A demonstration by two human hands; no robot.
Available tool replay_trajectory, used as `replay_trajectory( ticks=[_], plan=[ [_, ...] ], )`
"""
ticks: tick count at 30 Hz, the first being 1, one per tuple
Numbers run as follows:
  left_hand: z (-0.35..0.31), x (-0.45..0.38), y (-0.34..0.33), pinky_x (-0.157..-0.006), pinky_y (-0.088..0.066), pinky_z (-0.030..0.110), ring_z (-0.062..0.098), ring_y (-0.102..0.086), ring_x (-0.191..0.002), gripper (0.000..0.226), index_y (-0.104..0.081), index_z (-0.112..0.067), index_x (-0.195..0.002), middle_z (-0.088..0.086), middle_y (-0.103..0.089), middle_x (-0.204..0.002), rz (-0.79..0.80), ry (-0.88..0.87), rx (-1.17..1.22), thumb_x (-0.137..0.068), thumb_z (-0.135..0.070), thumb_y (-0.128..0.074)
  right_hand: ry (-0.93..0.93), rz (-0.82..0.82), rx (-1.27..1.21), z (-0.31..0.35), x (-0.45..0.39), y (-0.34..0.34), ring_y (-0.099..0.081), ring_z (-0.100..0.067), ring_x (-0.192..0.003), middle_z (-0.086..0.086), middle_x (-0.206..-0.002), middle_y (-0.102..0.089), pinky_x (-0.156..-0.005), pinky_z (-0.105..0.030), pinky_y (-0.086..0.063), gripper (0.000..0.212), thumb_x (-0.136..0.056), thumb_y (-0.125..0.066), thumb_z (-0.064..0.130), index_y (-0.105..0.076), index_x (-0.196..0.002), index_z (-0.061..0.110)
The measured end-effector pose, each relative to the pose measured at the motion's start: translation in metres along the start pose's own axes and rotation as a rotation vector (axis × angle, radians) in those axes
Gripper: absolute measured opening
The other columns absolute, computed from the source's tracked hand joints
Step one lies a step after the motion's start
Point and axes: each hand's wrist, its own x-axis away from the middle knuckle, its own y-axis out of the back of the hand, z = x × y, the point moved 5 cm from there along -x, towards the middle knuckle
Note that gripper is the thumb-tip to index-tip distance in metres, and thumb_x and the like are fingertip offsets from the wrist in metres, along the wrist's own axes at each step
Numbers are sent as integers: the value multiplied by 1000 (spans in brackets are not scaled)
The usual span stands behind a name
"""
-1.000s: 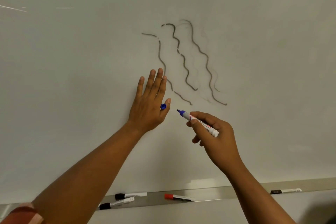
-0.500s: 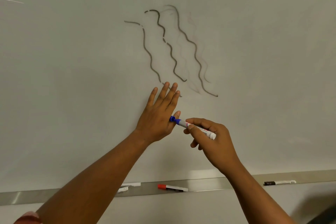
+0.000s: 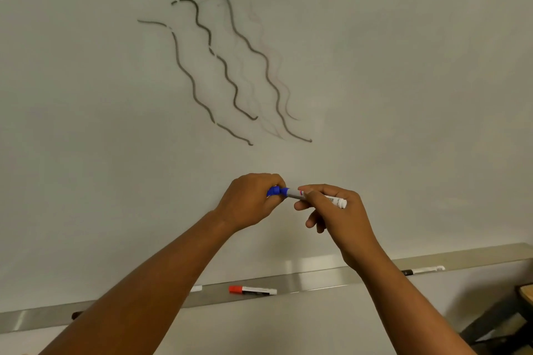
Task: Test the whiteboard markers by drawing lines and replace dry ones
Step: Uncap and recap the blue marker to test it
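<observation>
- Left hand (image 3: pixel 250 201): fingers curled round the blue plastic cap (image 3: pixel 274 191).
- Blue-tipped white whiteboard marker (image 3: pixel 314 197): long axis 10-to-4 o'clock, cap end toward the left hand.
- Right hand (image 3: pixel 336 215): pinches the barrel, at 3 o'clock from the cap.
- Red-capped marker (image 3: pixel 252 290): on the metal tray (image 3: pixel 317 282), 6 o'clock.

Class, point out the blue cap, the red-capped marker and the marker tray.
blue cap (image 3: pixel 274 191): head view, its exposed side.
red-capped marker (image 3: pixel 253 290): head view, mid-barrel.
marker tray (image 3: pixel 314 279): head view, bare metal ledge.
</observation>
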Motion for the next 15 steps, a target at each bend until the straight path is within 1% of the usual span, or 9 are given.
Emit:
replay_trajectory(
  ticks=[2, 4, 5, 7, 9, 11, 13, 15],
  plan=[
    [-5, -2, -5, -64, -42, 20, 12, -56, -69, 7, -68, -26, -99, -13, -62, -79, 4, 22, 118, -95, -30, -65, -34, -15, -40, -8, -4, 8, -64, -20, -58, -5, -82, -78, -53, -25, -51, 19, -100, -57, 20, -76, -100, 18],
    [-9, -4, -10, -68, -49, 19, 12, -61, -77, 13, -69, -26, -105, -12, -66, -88, 23, 47, 205, -93, -30, -68, -66, -18, -70, -15, -7, 15, -63, -19, -57, -7, -83, -78, -53, -25, -50, 19, -100, -57, 19, -76, -100, 17],
    [-11, -5, -12, -71, -50, 16, 11, -61, -80, 16, -69, -26, -108, -12, -66, -92, 39, 61, 245, -93, -29, -68, -86, -16, -85, -18, -8, 19, -62, -19, -57, -7, -83, -78, -53, -26, -50, 19, -100, -57, 19, -76, -100, 16],
    [-15, -5, -17, -68, -46, 12, 7, -57, -76, 16, -70, -27, -109, -12, -64, -92, 70, 79, 322, -93, -23, -67, -126, -8, -126, -24, -10, 25, -61, -19, -57, -10, -85, -78, -54, -27, -49, 20, -99, -56, 18, -75, -103, 14],
    [-17, -3, -23, -67, -45, 13, 10, -55, -74, 20, -71, -27, -108, -8, -62, -89, 96, 96, 387, -93, -16, -64, -151, -1, -154, -29, -12, 31, -60, -19, -58, -12, -87, -77, -54, -26, -48, 20, -99, -56, 18, -75, -105, 12],
    [-18, -1, -30, -70, -45, 11, 10, -57, -78, 27, -70, -23, -115, -7, -62, -93, 137, 145, 436, -95, -10, -57, -170, 7, -171, -33, -14, 36, -60, -19, -59, -13, -88, -77, -53, -26, -47, 21, -99, -56, 17, -75, -105, 11],
    [-15, -1, -36, -69, -43, 8, 6, -56, -78, 30, -68, -21, -122, -10, -60, -93, 179, 213, 508, -100, -10, -50, -190, 11, -189, -37, -15, 37, -59, -19, -59, -14, -90, -77, -53, -26, -46, 22, -99, -55, 17, -75, -105, 10],
    [-13, 1, -45, -62, -40, 9, 5, -51, -70, 31, -67, -20, -127, -11, -55, -86, 222, 306, 648, -105, -15, -45, -203, 28, -204, -40, -13, 39, -58, -19, -58, -14, -91, -77, -53, -26, -45, 24, -99, -54, 18, -75, -106, 10]
  ],
)
